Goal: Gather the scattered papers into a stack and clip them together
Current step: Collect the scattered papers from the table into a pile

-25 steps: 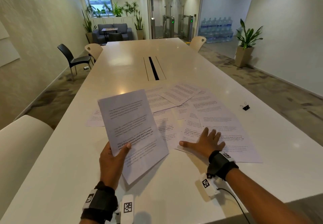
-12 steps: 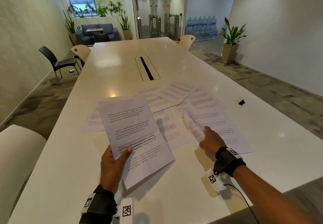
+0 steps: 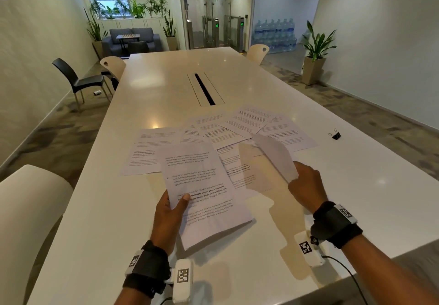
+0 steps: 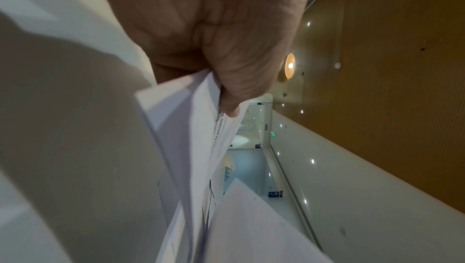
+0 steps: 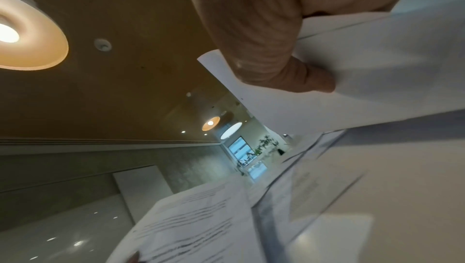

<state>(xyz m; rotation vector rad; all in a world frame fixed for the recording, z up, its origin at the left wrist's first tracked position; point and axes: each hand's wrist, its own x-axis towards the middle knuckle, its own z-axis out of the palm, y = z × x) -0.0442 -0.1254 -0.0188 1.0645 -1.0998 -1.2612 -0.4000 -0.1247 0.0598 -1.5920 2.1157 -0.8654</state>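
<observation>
Left hand [image 3: 166, 212] is pinching a small stack of white printed A4 sheets [image 3: 204, 193] w/ thumb on top, held just above the glossy white bench [image 3: 356, 209]. Right hand [image 3: 306, 185] grips one loose white sheet [image 3: 273, 155] by its corner, lifted & curling. Imo best move: slide it onto the stack face-up, same way round, square the edges b4 grabbing more. Rest of the scattered printed pages [image 3: 237, 128] lie further out, black binder clip [image 3: 335, 135] off to the right, well apart.

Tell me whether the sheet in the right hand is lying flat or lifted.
Lifted. The right hand pinches the sheet by a corner; it is tilted up off the other papers.
</observation>
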